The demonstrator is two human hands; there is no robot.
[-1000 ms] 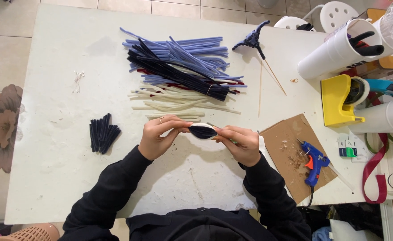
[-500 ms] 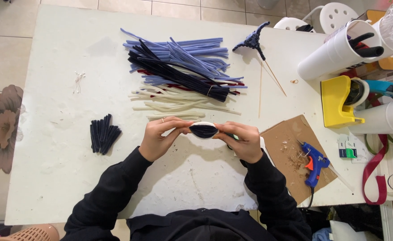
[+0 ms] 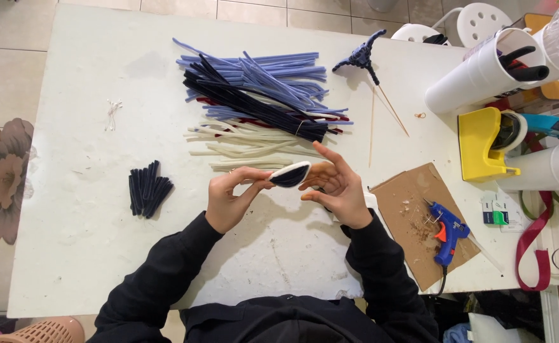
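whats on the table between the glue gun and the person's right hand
In the head view, a brown cardboard sheet lies between the right hand and the blue glue gun, whose nose rests on it. Small scraps dot the cardboard.

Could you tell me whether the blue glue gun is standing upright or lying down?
Lying down: the glue gun rests on its side on the cardboard sheet.

We are at a home craft space: a white worktop [image 3: 70, 254] on tiled floor, with pipe cleaners [image 3: 260, 89], glue gun [image 3: 448, 232] and tape dispenser [image 3: 483, 143].
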